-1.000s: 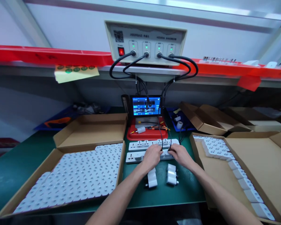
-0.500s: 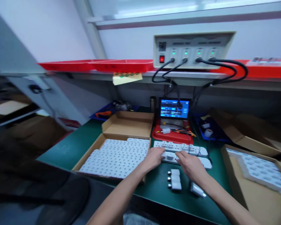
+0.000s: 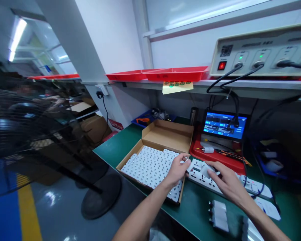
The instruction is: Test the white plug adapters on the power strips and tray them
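My left hand (image 3: pixel 177 171) pinches a small white charger (image 3: pixel 190 166) above the right edge of an open cardboard box (image 3: pixel 181 194). Rows of white chargers (image 3: pixel 150 165) with metal pins pointing up fill that box. Over the power strips, my right hand (image 3: pixel 227 180) has another white charger (image 3: pixel 206 170) between thumb and fingers. The front power strip (image 3: pixel 200 179) shows several bare sockets below the hands, and a second strip (image 3: pixel 256 185) lies behind it. Nearer me on the green bench rests a group of white chargers (image 3: pixel 220 216), partly beside my right forearm.
A lit screen (image 3: pixel 224 124) stands behind a red tray (image 3: pixel 198 154). Overhead, a shelf (image 3: pixel 200 87) carries red trays (image 3: pixel 175 74) and a cabled test box (image 3: pixel 243 53). To the left are a floor fan (image 3: pixel 101 194) and, farther off, a blurred person (image 3: pixel 27 92).
The view has swung left, bringing the fan into sight. My hands, formerly at the power strips, are now raised above them, each with a white charger.
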Action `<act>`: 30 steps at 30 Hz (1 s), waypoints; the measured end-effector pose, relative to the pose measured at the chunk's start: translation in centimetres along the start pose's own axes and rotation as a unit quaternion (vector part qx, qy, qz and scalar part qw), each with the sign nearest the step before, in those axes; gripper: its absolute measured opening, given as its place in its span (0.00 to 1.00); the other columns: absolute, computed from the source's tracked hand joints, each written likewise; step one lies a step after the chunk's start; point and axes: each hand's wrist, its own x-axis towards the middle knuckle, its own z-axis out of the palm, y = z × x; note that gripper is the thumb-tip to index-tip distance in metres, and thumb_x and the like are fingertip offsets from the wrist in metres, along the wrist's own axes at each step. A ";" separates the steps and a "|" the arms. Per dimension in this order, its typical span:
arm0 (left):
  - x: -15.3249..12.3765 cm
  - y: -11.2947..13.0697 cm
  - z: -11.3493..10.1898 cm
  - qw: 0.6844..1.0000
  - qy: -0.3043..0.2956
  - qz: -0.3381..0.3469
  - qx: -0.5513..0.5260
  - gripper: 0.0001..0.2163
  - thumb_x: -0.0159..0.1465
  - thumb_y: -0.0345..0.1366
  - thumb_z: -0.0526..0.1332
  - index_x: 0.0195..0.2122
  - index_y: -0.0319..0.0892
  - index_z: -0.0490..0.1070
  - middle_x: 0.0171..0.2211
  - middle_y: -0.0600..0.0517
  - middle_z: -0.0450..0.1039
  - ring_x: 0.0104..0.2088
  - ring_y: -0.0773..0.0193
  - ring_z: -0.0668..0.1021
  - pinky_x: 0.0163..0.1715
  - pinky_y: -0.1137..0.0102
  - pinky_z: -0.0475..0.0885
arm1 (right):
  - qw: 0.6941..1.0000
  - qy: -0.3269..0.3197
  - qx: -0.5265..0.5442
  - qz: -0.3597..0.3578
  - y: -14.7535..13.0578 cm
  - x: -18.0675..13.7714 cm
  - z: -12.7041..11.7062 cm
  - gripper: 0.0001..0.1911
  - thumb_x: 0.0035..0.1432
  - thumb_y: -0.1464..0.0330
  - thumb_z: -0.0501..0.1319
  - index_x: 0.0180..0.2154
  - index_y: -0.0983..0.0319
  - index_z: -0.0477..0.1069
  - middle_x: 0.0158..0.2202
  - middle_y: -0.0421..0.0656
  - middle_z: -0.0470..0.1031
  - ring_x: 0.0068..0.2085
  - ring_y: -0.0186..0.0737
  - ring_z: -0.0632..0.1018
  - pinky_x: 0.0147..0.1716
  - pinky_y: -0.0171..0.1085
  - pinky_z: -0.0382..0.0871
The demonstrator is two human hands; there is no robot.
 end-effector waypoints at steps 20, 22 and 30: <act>6.8 4.4 -20.3 0.701 0.027 0.038 0.712 0.16 0.72 0.25 0.53 0.54 0.44 0.77 0.53 0.42 0.75 0.49 0.55 0.82 0.51 0.65 0.73 | 0.961 -0.136 -0.215 -0.106 -9.2 19.4 18.1 0.21 0.70 0.79 0.55 0.59 0.60 0.74 0.53 0.52 0.80 0.48 0.47 0.82 0.45 0.39 0.69; 7.2 4.1 -20.3 0.700 0.015 0.036 0.713 0.17 0.71 0.23 0.53 0.53 0.43 0.76 0.52 0.42 0.76 0.49 0.54 0.83 0.50 0.65 0.72 | 0.959 -0.139 -0.222 -0.108 -9.5 19.9 18.6 0.19 0.69 0.79 0.55 0.56 0.62 0.76 0.49 0.52 0.81 0.46 0.48 0.82 0.44 0.39 0.69; 7.3 3.1 -20.0 0.715 0.008 0.003 0.699 0.13 0.76 0.31 0.53 0.55 0.43 0.76 0.56 0.39 0.80 0.54 0.51 0.83 0.51 0.64 0.72 | 0.965 -0.069 -0.198 -0.157 -9.0 14.6 9.8 0.14 0.76 0.66 0.58 0.57 0.59 0.77 0.52 0.52 0.80 0.53 0.49 0.80 0.49 0.40 0.71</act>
